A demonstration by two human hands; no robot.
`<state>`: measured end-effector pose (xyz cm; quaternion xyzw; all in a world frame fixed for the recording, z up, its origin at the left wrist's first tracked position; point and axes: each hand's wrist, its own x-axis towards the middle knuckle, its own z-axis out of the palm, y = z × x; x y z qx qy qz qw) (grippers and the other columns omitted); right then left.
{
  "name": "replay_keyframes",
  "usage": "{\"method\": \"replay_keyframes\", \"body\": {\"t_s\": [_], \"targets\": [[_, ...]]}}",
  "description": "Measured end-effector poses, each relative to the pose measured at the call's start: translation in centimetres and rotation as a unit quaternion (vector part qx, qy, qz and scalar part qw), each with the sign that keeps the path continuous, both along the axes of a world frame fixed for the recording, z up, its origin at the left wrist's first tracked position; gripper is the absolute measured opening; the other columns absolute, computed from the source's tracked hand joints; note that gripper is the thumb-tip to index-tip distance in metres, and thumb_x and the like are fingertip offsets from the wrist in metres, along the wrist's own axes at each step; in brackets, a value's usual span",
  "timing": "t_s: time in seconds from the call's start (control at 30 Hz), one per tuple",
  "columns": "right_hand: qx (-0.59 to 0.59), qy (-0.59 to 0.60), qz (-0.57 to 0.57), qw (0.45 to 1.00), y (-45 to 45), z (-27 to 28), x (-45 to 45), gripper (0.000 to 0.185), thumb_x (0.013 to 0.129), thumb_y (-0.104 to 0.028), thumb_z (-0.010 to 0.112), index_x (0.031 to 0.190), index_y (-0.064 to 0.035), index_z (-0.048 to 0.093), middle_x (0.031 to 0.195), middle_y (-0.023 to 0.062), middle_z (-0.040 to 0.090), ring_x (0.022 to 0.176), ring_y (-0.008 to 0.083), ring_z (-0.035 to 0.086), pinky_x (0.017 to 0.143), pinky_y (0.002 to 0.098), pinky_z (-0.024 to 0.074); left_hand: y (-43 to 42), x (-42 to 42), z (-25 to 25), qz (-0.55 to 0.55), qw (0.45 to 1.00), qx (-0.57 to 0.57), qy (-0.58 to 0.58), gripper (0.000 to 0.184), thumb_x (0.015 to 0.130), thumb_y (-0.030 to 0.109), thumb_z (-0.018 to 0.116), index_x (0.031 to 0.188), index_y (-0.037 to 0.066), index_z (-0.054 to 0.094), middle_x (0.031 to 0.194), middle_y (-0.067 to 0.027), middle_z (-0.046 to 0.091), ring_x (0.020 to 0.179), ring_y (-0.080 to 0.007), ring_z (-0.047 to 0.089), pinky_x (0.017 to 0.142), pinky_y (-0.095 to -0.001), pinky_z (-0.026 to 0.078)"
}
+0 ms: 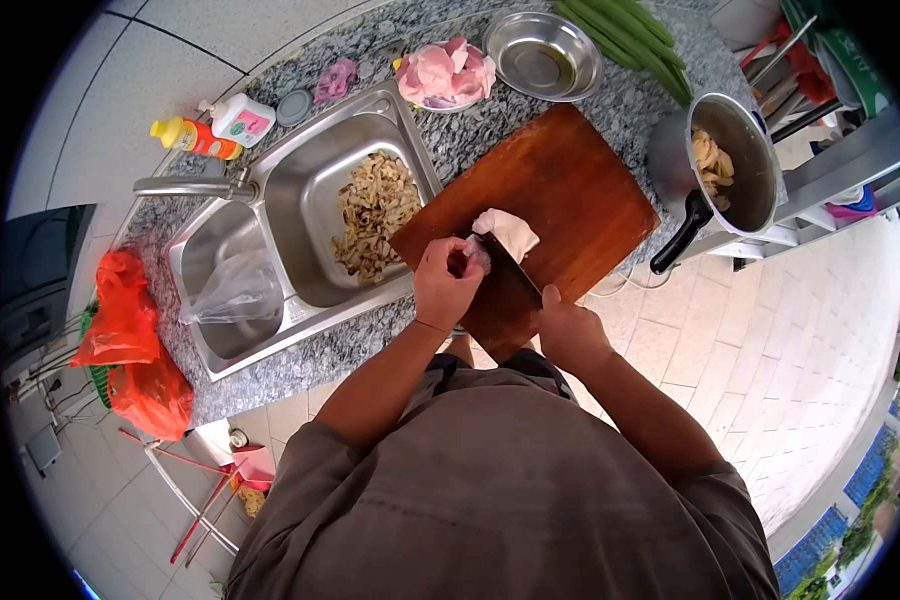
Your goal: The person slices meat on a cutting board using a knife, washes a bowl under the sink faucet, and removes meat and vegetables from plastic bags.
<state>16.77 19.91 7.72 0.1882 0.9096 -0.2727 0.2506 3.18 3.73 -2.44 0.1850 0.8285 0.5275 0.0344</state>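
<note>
A kitchen knife with a dark blade is in my right hand, whose fingers wrap round its handle. The blade slants over the wooden cutting board, against a pale piece of raw meat. On the blade's left side, my left hand pinches a small pinkish bit of raw meat between curled fingers. Whether this bit is still joined to the larger piece I cannot tell. Beyond the board stands a plate heaped with pink raw meat.
Left of the board, a double steel sink holds chopped brownish pieces and a clear plastic bag. A metal bowl and long green vegetables lie behind. At right stands a pot; red bags hang left.
</note>
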Motion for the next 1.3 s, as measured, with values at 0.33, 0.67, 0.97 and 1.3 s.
{"method": "replay_keyframes", "body": {"t_s": [0.33, 0.67, 0.97, 1.3], "targets": [[0.005, 0.15, -0.086, 0.985, 0.3, -2.1, 2.3, 0.022, 0.098, -0.02, 0.059, 0.104, -0.0035, 0.045, 0.069, 0.0243, 0.067, 0.065, 0.0454, 0.068, 0.061, 0.0539, 0.056, -2.1, -0.2, 4.5, -0.003, 0.995, -0.097, -0.032, 0.031, 0.085, 0.007, 0.072, 0.115, 0.007, 0.066, 0.121, -0.0111, 0.057, 0.082, -0.0227, 0.066, 0.072, -0.0349, 0.055], [0.085, 0.124, -0.206, 0.967, 5.3, -3.1, 6.2, 0.022, 0.098, -0.017, 0.06, 0.106, -0.0013, 0.047, 0.076, 0.03, 0.067, 0.074, 0.0515, 0.066, 0.066, 0.0595, 0.0533, 7.6, -3.9, 7.8, -0.207, 0.977, -0.041, -0.039, 0.032, 0.082, 0.012, 0.077, 0.114, 0.01, 0.071, 0.104, -0.0082, 0.065, 0.094, -0.0297, 0.066, 0.084, -0.0386, 0.055], [0.08, 0.147, -0.229, 0.959, 4.5, -3.8, 6.7, 0.019, 0.098, -0.016, 0.058, 0.104, -0.0016, 0.046, 0.076, 0.0285, 0.068, 0.074, 0.0495, 0.067, 0.067, 0.0579, 0.054, 6.8, -8.1, 6.8, -0.504, 0.797, -0.249, 0.221, 0.043, 0.078, 0.008, 0.075, 0.121, 0.013, 0.07, 0.126, -0.0042, 0.062, 0.123, -0.0272, 0.054, 0.099, -0.0383, 0.051], [0.094, 0.124, -0.219, 0.963, 4.5, -3.8, 6.5, 0.02, 0.098, -0.016, 0.057, 0.105, -0.0007, 0.046, 0.078, 0.0263, 0.069, 0.073, 0.0463, 0.069, 0.067, 0.0548, 0.0562, 2.2, -5.7, 5.4, -0.18, 0.828, 0.016, -0.531, 0.035, 0.094, 0.014, 0.063, 0.126, 0.002, 0.065, 0.105, -0.0109, 0.072, 0.086, -0.0179, 0.071, 0.067, -0.0329, 0.057]]}}
